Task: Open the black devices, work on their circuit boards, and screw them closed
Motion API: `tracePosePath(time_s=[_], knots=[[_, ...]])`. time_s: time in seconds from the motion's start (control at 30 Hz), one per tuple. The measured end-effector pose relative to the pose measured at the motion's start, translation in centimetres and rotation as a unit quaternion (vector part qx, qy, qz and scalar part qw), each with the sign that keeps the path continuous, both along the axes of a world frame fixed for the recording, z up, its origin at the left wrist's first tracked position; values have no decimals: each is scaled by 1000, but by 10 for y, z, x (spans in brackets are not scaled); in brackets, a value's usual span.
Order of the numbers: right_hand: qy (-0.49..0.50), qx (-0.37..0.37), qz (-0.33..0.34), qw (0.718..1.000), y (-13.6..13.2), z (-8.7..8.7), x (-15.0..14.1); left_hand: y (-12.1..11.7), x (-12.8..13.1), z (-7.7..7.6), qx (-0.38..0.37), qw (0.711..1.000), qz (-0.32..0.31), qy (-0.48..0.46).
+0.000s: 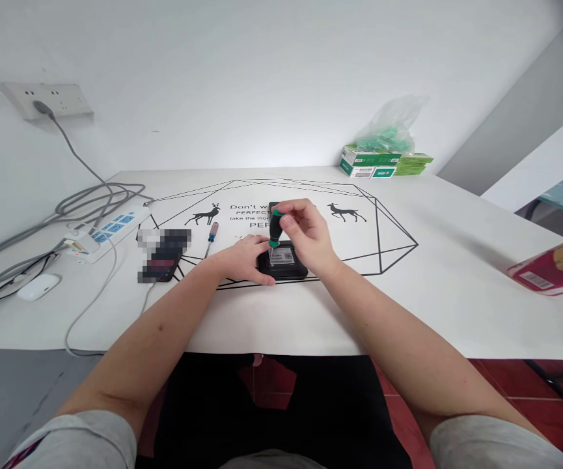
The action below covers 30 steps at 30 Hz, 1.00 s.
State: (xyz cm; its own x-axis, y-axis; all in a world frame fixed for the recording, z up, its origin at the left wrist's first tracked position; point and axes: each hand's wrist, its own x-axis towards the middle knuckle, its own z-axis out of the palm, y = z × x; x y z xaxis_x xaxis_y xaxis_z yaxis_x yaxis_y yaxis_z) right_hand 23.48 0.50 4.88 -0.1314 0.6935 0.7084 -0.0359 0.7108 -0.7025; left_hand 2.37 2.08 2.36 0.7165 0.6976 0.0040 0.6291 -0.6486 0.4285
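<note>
A flat black hard-drive enclosure (297,268) lies on the white table, a pale printed label with a code on its upper face. My left hand (246,259) grips it from the left, fingers at the far edge and thumb at the near corner. In my right hand (308,234) is a black and green screwdriver (274,229), held nearly upright, fingers closed round the top of its handle. Its shaft points down at the label's left side; whether the tip touches a screw is too small to tell. Behind the right hand, a dark object (275,205) is partly hidden.
A second screwdriver (213,231) lies left of my left hand, beside a blurred-out phone (166,257). Further left are a power strip (110,231), cables, glasses and a white earbud case (38,286). Green boxes (371,159) stand at the back; a red package (554,267) is far right.
</note>
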Motion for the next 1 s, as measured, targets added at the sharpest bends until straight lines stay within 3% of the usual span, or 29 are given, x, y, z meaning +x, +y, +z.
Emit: tracePosePath(time_s=[0.33,0.63,1.0], knots=[[12,-29,51,998,-5,-1,-3,0,-1,1,-7,1000,-1,-5],[-64,101,-82,989,0,0,4,-2,1,6,-5,1000,-2,3],[2,-35,17,999,-2,-2,-2,0,0,2,0,1000,-15,-18]])
